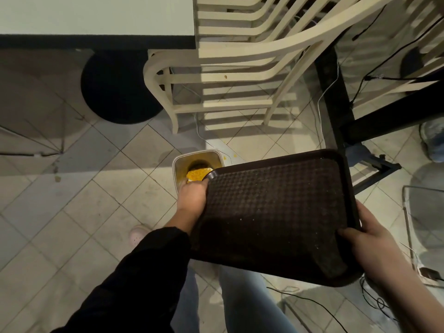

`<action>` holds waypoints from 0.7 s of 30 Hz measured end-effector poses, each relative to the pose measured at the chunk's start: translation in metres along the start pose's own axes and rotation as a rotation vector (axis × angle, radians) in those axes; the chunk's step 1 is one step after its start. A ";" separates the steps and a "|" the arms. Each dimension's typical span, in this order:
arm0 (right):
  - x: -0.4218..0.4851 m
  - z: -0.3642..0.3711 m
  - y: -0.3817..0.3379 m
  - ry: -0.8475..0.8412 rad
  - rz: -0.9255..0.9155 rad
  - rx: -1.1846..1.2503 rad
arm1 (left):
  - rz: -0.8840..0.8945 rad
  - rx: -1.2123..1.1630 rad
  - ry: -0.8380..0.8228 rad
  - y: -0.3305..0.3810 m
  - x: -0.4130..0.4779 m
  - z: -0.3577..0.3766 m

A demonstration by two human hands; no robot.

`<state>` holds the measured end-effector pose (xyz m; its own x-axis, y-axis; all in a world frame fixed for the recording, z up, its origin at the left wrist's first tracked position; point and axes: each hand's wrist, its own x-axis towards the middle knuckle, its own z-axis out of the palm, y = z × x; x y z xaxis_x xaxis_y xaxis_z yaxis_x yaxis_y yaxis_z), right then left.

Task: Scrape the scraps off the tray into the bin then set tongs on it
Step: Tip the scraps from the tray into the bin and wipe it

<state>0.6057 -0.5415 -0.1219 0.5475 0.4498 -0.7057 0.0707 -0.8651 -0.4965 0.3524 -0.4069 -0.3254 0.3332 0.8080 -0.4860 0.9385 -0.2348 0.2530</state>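
A dark brown textured tray (pixel 276 212) is held tilted over the floor, its far left corner above a small pale bin (pixel 179 164). Yellow scraps (pixel 198 175) lie inside the bin. My right hand (pixel 374 248) grips the tray's near right edge, thumb on top. My left hand (pixel 192 198) is at the tray's left edge beside the bin; its fingers are hidden behind the tray rim. A few pale crumbs dot the tray surface. No tongs are in view.
Stacked cream slatted chairs (pixel 240 68) stand just beyond the bin. A white table (pixel 96 18) with a black round base (pixel 117 90) is at the upper left. Black table legs (pixel 336 104) and cables (pixel 312 301) cross the tiled floor on the right.
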 end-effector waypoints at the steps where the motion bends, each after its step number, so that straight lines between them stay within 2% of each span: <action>1: 0.000 0.001 -0.001 0.006 -0.008 0.002 | -0.036 -0.037 0.048 0.003 0.000 -0.004; 7: -0.022 0.007 -0.019 -0.002 -0.085 -0.059 | -0.189 -0.239 0.184 -0.005 -0.023 -0.037; 14: -0.067 0.012 -0.061 -0.146 -0.222 0.030 | -0.545 -0.415 0.057 -0.067 -0.083 -0.095; 17: -0.090 0.022 -0.085 -0.205 -0.288 0.078 | -0.671 -0.623 0.042 -0.103 -0.111 -0.126; 21: -0.115 0.034 -0.112 -0.266 -0.375 0.125 | -0.731 -0.911 0.216 -0.143 -0.148 -0.176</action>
<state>0.5068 -0.4889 -0.0025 0.2693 0.7812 -0.5632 0.1126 -0.6063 -0.7872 0.1531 -0.3982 -0.1420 -0.3591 0.6854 -0.6335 0.4606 0.7205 0.5184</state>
